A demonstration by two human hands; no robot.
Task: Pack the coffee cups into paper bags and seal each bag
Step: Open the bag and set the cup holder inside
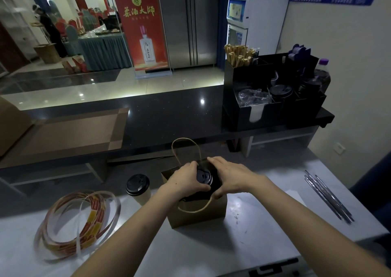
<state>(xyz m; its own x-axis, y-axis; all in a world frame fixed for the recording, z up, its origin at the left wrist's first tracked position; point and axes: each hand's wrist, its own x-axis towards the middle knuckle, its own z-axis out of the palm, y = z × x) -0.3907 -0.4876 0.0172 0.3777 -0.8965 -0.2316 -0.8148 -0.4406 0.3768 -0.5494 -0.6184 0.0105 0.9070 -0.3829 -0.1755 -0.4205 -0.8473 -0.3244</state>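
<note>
While the brown paper bag (197, 213) stands upright on the pale table (243, 245) with its mouth open, a coffee cup (204, 177) with a black lid sits inside it, only the lid showing between the two bare hands. The left grip (186, 181) is curled round the near left side of that lid and holds the cup. The right grip (230, 177) spans the right side of the bag's mouth, fingers on the far rim and thumb hooked at the near rim, and holds the bag there. The far handle (186, 147) of the bag stands up in a loop behind the hands; the near handle (194, 208) hangs down over the front face. Just left of the bag, apart from it, a second cup (138, 189) with a black lid stands on the table. Farther left lies a loose coil of printed sealing strip (78, 221). Well to the right, a bundle of wrapped straws (328, 198) lies near the table's edge. Behind the bag a dark raised counter (169, 116) crosses the view, carrying a flat brown sheet (69, 132) at the left and a black organiser (254, 111) at the right that holds wooden stirrers (239, 55) and black lids (281, 91), with a purple-capped bottle (321, 73) beside them.
</note>
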